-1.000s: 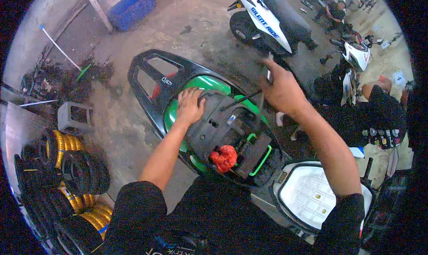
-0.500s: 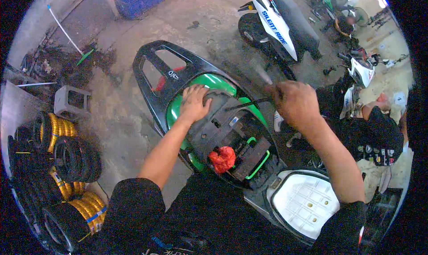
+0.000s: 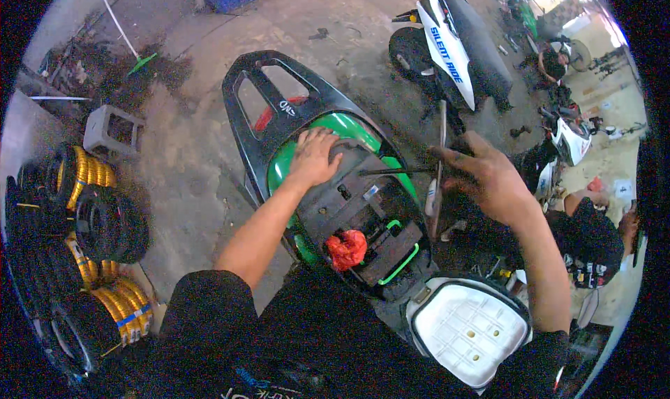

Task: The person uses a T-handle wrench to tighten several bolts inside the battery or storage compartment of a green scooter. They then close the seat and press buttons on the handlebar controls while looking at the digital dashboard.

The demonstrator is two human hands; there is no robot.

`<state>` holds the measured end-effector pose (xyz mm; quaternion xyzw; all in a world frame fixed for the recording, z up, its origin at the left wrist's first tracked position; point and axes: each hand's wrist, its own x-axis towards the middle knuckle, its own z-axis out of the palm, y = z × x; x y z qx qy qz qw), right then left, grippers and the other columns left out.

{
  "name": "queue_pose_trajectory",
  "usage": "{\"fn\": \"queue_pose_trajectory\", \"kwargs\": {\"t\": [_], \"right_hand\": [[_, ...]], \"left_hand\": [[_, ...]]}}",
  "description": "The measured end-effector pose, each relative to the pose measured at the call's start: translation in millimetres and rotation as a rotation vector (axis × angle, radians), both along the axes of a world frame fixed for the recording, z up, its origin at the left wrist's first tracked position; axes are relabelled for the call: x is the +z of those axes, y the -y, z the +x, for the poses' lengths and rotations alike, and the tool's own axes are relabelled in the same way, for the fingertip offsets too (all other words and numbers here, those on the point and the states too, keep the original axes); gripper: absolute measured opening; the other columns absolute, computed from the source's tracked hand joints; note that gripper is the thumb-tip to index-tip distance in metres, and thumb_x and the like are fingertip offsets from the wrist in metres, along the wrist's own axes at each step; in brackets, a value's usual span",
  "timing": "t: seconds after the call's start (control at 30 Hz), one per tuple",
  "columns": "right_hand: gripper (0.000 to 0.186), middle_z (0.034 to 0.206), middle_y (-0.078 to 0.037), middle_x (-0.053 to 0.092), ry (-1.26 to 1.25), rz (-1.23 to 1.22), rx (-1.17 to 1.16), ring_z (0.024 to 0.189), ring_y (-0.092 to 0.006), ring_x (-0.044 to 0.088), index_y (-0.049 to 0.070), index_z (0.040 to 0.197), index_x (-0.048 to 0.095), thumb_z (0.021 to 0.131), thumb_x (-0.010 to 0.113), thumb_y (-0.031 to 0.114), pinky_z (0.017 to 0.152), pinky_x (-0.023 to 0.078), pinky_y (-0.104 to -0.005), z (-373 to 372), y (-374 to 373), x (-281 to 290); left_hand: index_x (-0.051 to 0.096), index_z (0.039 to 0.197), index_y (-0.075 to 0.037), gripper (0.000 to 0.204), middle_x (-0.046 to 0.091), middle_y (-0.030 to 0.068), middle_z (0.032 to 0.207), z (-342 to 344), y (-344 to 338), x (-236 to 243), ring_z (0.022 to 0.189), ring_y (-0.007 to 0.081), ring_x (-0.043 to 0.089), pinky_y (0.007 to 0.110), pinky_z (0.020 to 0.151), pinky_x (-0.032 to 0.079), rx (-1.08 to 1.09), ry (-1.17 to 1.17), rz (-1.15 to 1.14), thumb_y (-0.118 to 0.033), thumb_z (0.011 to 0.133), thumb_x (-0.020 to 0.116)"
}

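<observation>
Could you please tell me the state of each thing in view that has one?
Green-and-black scooter: under-seat area exposed.
Seat: tipped open, white underside showing.
Red bundle: crumpled.
T-shaped tool: handle crosswise to its rod.
Left hand: open, palm down on the scooter.
Right hand: fingers partly spread at the tool; grip unclear.
White motorcycle: standing, riderless.
Tyres: piled, some wrapped in yellow, others black.

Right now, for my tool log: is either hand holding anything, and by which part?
The right hand is at the T-handled tool, mid-crossbar; a grip cannot be told. The left hand lies flat, holding nothing.
</observation>
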<state>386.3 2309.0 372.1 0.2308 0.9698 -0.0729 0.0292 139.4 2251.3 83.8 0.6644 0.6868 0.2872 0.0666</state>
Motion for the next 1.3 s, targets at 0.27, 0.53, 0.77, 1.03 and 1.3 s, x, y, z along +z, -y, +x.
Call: {"fn": "queue_pose_trajectory", "kwargs": {"t": [0.27,0.53,0.77,1.03,1.3], "right_hand": [[0.02,0.08,-0.014,0.054,-0.168,0.332,-0.227,0.075,-0.0356,0.056,0.005,0.076,0.058,0.08,0.065,0.023,0.065,0.046,-0.0452,-16,6,-23],[0.058,0.076,-0.021,0.063,-0.08,0.182,-0.549,0.072,-0.0409,0.063,-0.001,0.118,0.032,0.07,0.063,0.012,0.066,0.052,-0.049,-29,-5,-28],[0.052,0.094,-0.023,0.059,-0.108,-0.193,-0.323,0.088,-0.0411,0.058,0.009,0.124,0.044,0.074,0.058,0.007,0.078,0.047,-0.0484,-7,-6,-2],[0.04,0.125,-0.015,0.051,0.149,0.504,0.056,0.125,-0.0294,0.041,0.009,0.115,0.059,0.078,0.056,0.023,0.1,0.034,-0.0559,-7,5,-16],[0.029,0.093,-0.011,0.066,0.284,0.345,-0.065,0.106,-0.0331,0.053,0.009,0.091,0.068,0.075,0.052,0.027,0.106,0.022,-0.0581,-26,-6,-47]], "left_hand": [[0.054,0.12,-0.007,0.047,0.048,0.0122,0.131,-4,2,1,0.127,0.0287,0.037,0.044,0.107,0.023,0.007,-0.04,-0.088,-0.033,0.081,0.058],[0.055,0.115,-0.003,0.047,0.053,0.017,0.122,-6,0,-6,0.119,0.0345,0.043,0.048,0.103,0.027,0.0,-0.014,0.064,-0.031,0.077,0.062],[0.056,0.114,-0.004,0.047,0.052,0.0153,0.124,2,0,7,0.121,0.0319,0.041,0.048,0.104,0.025,-0.012,-0.016,0.033,-0.032,0.076,0.062],[0.056,0.114,-0.004,0.047,0.051,0.0153,0.126,1,1,13,0.121,0.0337,0.041,0.05,0.104,0.025,-0.006,-0.021,-0.07,-0.031,0.076,0.062],[0.056,0.112,-0.005,0.047,0.053,0.0152,0.122,1,1,2,0.119,0.0329,0.043,0.047,0.103,0.027,-0.02,-0.046,0.029,-0.03,0.074,0.064]]}}
